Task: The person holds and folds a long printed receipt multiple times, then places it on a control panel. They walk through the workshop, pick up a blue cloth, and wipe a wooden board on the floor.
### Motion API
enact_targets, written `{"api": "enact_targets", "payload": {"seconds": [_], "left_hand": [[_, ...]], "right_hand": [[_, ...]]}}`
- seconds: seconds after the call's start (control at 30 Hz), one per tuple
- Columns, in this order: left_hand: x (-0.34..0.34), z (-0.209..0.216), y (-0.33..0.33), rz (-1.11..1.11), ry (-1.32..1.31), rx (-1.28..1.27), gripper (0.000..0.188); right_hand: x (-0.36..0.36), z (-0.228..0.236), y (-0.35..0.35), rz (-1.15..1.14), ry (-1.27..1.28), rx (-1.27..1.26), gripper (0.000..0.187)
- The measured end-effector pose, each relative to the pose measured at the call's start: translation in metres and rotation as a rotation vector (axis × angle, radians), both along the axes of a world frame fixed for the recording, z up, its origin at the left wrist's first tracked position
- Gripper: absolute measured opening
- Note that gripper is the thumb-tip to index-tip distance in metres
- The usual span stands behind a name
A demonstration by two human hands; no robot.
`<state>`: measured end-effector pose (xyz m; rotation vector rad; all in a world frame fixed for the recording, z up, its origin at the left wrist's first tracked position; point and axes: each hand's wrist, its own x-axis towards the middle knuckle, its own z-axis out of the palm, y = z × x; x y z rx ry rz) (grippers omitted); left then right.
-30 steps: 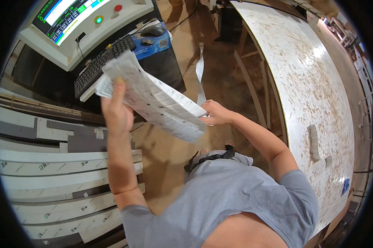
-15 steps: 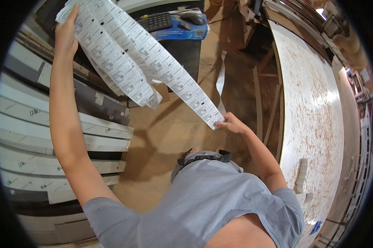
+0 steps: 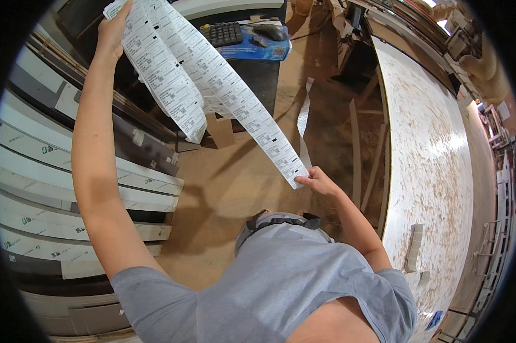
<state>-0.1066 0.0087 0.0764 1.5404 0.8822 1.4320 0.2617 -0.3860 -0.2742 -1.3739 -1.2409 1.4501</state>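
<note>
A long strip of white printed labels (image 3: 235, 94) stretches slantwise between my hands. My left hand (image 3: 112, 35), raised at the upper left, is closed on the folded upper end, from which several layers hang in loops. Lower and to the right, my right hand (image 3: 319, 182) pinches the strip between thumb and fingers near its lower end. Behind that hand a narrow white ribbon (image 3: 304, 123) hangs in a twist; whether it joins the label strip is hidden.
Stacked boards (image 3: 86, 200) line the left side. A black keyboard (image 3: 223, 34) and a mouse (image 3: 269, 32) lie on a blue mat at the back. On the right stands a white worktop (image 3: 423, 148) strewn with brown shavings, with a small grey strip of pieces (image 3: 414, 248) on it.
My left hand has shifted right and slightly down with the folded labels. My right hand has dropped a little, still pinching the strip, and the hanging folds have swung.
</note>
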Motion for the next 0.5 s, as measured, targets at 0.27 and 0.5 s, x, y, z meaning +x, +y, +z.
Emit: {"api": "enact_targets", "payload": {"seconds": [0.27, 0.5], "left_hand": [[0.025, -0.004, -0.02, 0.009, -0.032, -0.06, 0.04], [0.024, -0.01, -0.007, -0.012, -0.05, -0.055, 0.041]], "right_hand": [[0.004, -0.004, -0.004, -0.057, 0.079, -0.046, 0.024], [0.005, -0.006, -0.003, -0.082, 0.079, -0.047, 0.023]]}}
